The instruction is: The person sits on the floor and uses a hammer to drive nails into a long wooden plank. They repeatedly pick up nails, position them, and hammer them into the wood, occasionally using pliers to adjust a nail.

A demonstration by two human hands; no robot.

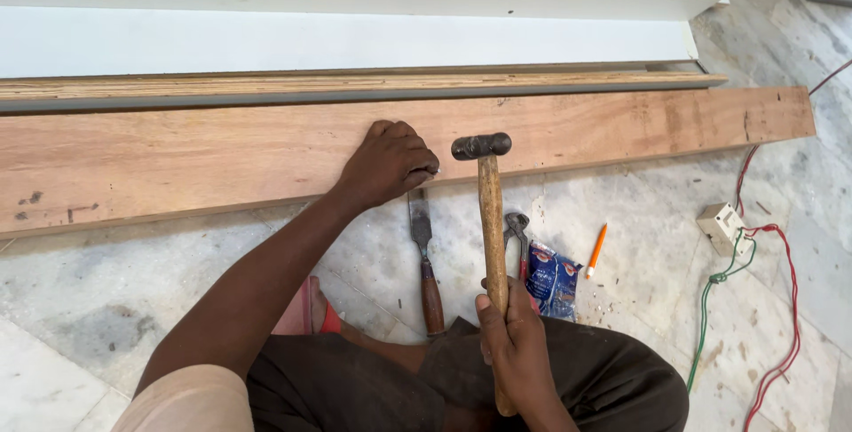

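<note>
A nailing step appears to be in hand. The left hand (387,164) is closed on the near edge of the long wooden plank (222,161) on the floor, pinching something small, seemingly a nail. A hammer (490,219) is gripped by the right hand (513,343), head raised just right of the fingers. A short, well-aimed tap is called for, clear of the fingertips.

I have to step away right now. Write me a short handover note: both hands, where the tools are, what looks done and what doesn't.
Left hand: fingers bunched on the long wooden plank, pinching something small, too small to tell what.
Right hand: gripping the hammer low on its handle, head raised beside the left hand.
On the stone floor: chisel, pliers, blue packet, orange pencil, electrical box with red and green wires.
Done: plank laid flat against the stacked boards.
Left: no strike landed yet; hammer head is off the wood.
</note>
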